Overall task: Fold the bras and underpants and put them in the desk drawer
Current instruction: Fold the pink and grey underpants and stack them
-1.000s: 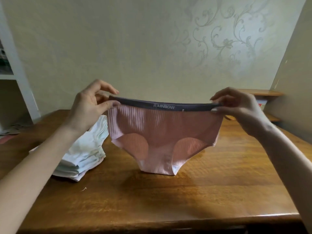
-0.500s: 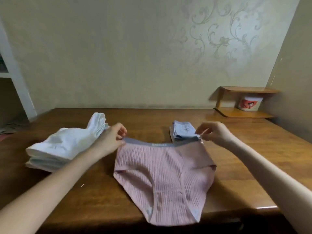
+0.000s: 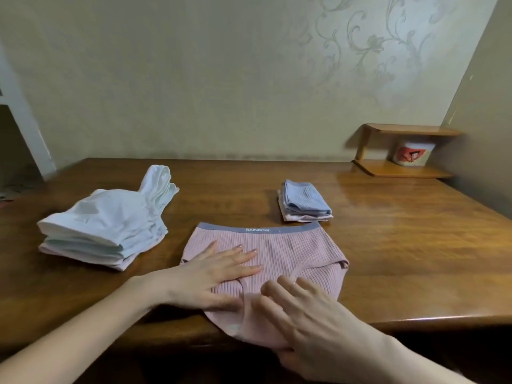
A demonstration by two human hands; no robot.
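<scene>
The pink underpants are lying spread flat at the lower centre of the frame, on the near part of the wooden table, their crotch end hanging over its front edge. Their grey waistband is facing the wall and showing the white word "RAINBOW". The left hand is pressing on the left half of the ribbed fabric, its fingers stretched straight and released, gripping nothing. The right hand is resting on the crotch end. Its fingers are lying slightly bent on the cloth, and with the thumb blurred at the hem I cannot tell whether it is pinching the cloth or only touching it. At the left a stack of white bras is sitting on the table, apart from the underpants. Just beyond the waistband, right of centre, a pile of folded underpants is lying with a blue pair on top. At the upper right a small wooden shelf is holding a white tub with a red picture, any writing too small to read.
</scene>
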